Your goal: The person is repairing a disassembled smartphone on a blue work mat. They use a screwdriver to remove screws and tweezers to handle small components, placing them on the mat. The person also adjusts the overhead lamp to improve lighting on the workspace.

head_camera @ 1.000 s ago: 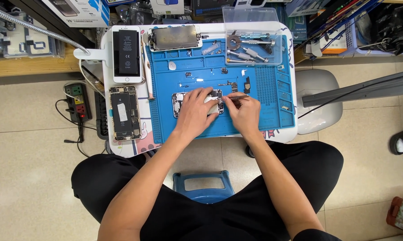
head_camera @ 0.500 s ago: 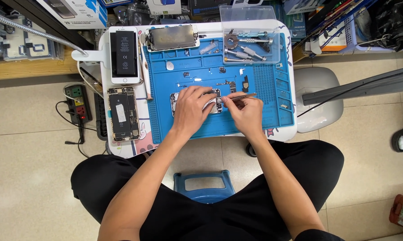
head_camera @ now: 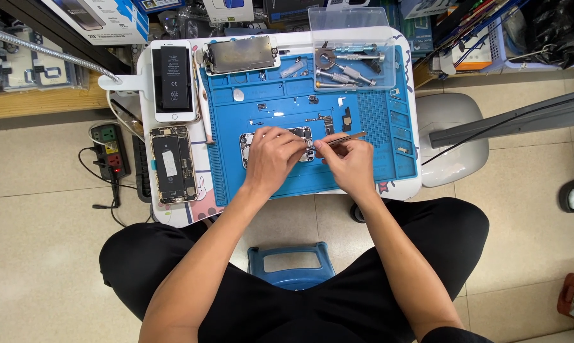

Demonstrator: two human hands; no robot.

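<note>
The left hand (head_camera: 271, 157) lies palm down on the opened phone (head_camera: 277, 146) at the centre of the blue mat (head_camera: 376, 121), fingers curled, pressing it. At 3 o'clock, the right hand (head_camera: 349, 160) pinches tweezers (head_camera: 341, 138) with closed fingers.

Tweezers tip up, left hand creeps right

The right hand (head_camera: 349, 160) has turned its tweezers (head_camera: 341, 139) so the far end now angles up to the right, and the left hand (head_camera: 273, 154) has slid its fingertips along the opened phone (head_camera: 249, 143) to meet the tweezer tips at its right end.
</note>
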